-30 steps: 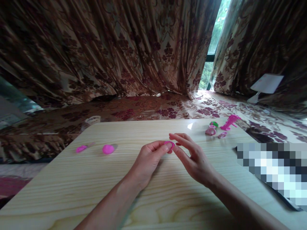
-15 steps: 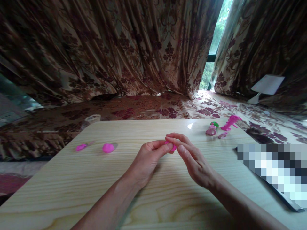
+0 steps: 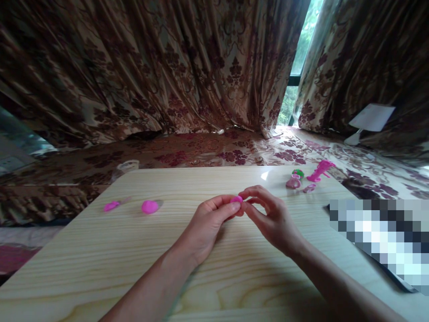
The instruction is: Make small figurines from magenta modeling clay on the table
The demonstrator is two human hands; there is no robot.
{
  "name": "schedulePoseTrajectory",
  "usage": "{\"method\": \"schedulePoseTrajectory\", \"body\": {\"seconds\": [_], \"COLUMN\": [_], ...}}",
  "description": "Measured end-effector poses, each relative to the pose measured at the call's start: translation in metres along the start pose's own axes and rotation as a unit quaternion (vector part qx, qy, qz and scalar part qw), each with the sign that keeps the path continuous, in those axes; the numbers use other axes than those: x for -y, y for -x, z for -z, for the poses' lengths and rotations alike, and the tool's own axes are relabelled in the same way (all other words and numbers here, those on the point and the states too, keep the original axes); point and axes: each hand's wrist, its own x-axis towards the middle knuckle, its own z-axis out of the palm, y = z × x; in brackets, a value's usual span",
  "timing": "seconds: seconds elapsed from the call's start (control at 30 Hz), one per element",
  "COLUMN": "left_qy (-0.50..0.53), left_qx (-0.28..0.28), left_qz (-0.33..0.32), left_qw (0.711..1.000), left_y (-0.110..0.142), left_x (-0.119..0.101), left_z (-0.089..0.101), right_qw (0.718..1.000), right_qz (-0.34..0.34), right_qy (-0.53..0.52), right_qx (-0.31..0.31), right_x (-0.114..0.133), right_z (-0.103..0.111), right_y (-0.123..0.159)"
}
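Note:
A small pink lump of modelling clay (image 3: 237,199) is pinched between the thumb and fingers of my left hand (image 3: 209,219), above the middle of the table. My right hand (image 3: 268,214) meets it from the right, thumb and fingertips closed at the lump's edge. Fingers cover much of the lump. To the left, a rounder pink clay ball (image 3: 149,206) rests on the tabletop. Farther left lies a smaller, flatter pink piece (image 3: 111,205).
On the wooden table (image 3: 134,259), at the back right, stand a bright pink toy piece (image 3: 321,171), a green item (image 3: 298,173) and pale pink pieces (image 3: 293,181). A blurred-out dark-edged object (image 3: 385,241) lies at the right edge. A white lamp (image 3: 372,117) stands beyond.
My right hand's fingers, stretched out over the lump before, have drawn back and bent to pinch at its right edge. More of the lump's top shows. My left hand keeps its hold.

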Motion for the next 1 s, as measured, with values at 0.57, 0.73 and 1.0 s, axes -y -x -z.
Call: {"method": "schedulePoseTrajectory", "body": {"seconds": [0.57, 0.73, 1.0], "left_qy": [-0.034, -0.033, -0.008], "left_qx": [0.028, 0.035, -0.013], "left_qz": [0.011, 0.006, -0.013], "left_qw": [0.999, 0.999, 1.000], "left_y": [-0.001, 0.000, -0.002], "left_x": [0.001, 0.000, 0.001], "left_z": [0.006, 0.005, 0.003], "right_qw": [0.996, 0.994, 0.996], "right_qz": [-0.020, -0.022, -0.033], "right_qy": [-0.010, -0.039, -0.022], "right_qx": [0.089, 0.100, 0.077], "right_x": [0.012, 0.014, 0.012], "right_z": [0.012, 0.011, 0.010], "right_y": [-0.001, 0.000, -0.002]}}
